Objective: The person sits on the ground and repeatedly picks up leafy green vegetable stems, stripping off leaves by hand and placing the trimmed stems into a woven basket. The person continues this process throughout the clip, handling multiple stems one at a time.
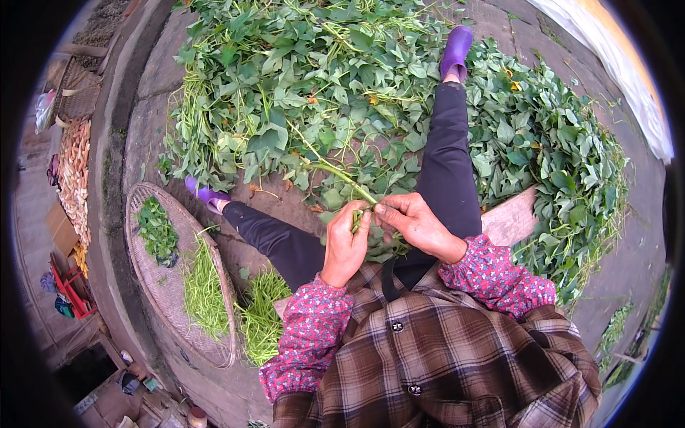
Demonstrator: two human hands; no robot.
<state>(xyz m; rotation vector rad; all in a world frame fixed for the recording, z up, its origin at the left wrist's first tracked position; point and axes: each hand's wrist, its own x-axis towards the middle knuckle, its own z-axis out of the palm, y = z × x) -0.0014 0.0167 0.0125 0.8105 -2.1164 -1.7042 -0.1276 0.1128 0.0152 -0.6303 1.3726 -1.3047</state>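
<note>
Both my hands meet above my lap on one long green leafy vine (pixel 342 174), which runs away from me into the heap. My left hand (pixel 346 241) is closed round short green stalks (pixel 357 220), thumb on top. Thumb and fingers of my right hand (pixel 415 222) pinch the vine's near end beside the left thumb. Some leaves hang under the right hand, partly hidden by it. Before me a broad heap of cut leafy vines (pixel 321 91) spreads over the ground between and beyond my feet.
Left of me lies a shallow woven basket (pixel 160 299) with green stalks (pixel 206 289) and a bunch of leaves (pixel 157 230). More stalks (pixel 263 310) lie beside it. A wooden board (pixel 511 216) is at my right. Past a concrete ledge (pixel 115 176) are corn cobs (pixel 75 171) and a red stool-like object (pixel 74 289).
</note>
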